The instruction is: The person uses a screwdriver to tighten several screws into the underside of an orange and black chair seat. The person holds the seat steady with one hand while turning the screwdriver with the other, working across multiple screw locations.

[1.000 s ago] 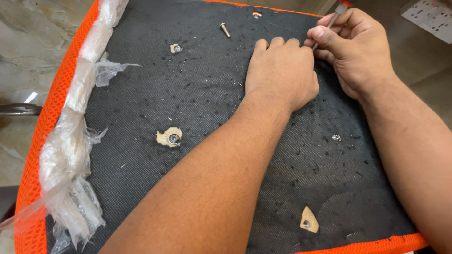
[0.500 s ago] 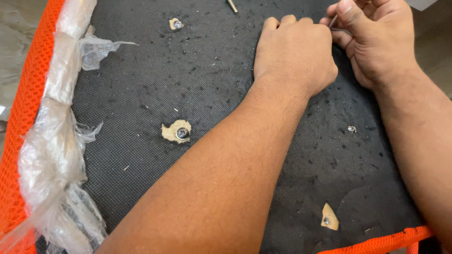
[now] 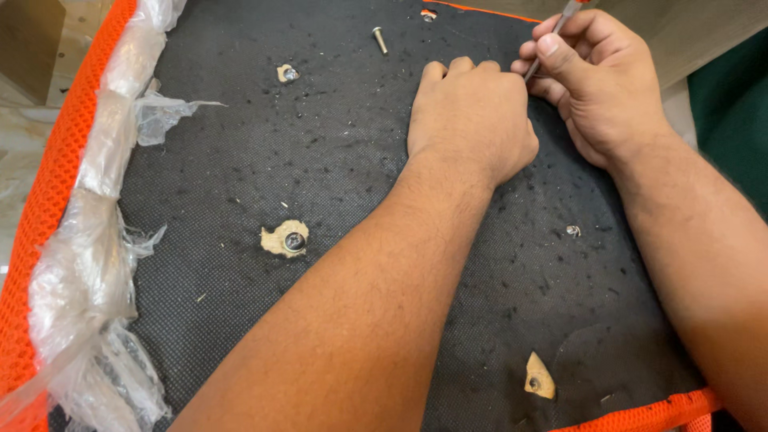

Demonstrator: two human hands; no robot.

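Left hand [image 3: 472, 120] curled knuckles-up, pressing black fabric panel [image 3: 320, 160] near far edge. Right hand [image 3: 600, 84] beside it, touching, pinching thin metal tool shaft [image 3: 546, 44] (tip hidden behind left fingers). Loose silver bolt [image 3: 379, 39] near far edge.

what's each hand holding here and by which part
The right hand pinches a thin metal tool partway along its shaft between thumb and fingers. The left hand holds nothing visible; it rests curled on the black fabric.
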